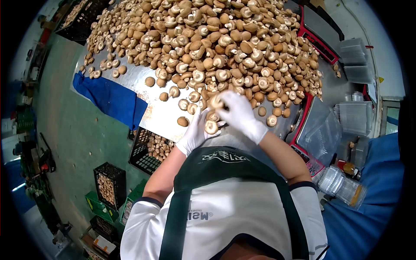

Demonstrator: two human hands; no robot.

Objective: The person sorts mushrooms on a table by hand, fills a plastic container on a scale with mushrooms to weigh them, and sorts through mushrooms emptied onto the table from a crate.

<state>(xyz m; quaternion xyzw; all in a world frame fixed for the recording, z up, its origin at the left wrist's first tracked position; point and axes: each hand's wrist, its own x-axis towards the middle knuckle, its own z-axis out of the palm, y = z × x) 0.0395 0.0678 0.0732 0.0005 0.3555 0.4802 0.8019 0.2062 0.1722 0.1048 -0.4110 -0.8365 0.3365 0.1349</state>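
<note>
A big heap of brown mushrooms point(199, 43) covers the far part of the metal table point(158, 117). My left hand point(196, 133), in a white glove, is at the near edge of the heap, its fingers wrapped round several mushrooms point(211, 127) whose pale undersides show. Just to the right, my right hand point(241, 113), also gloved in white, has its fingers closed on a mushroom point(215, 102) above the left hand's mushrooms. The right fingertips are slightly blurred. A few loose mushrooms point(183, 121) lie on the metal left of my hands.
A blue cloth point(108, 100) hangs over the table's left edge. Below it stands a black crate point(141, 160) of mushrooms. At the right are red-edged scales point(305, 125) and stacks of clear plastic trays point(353, 117). More crates point(109, 185) stand on the green floor.
</note>
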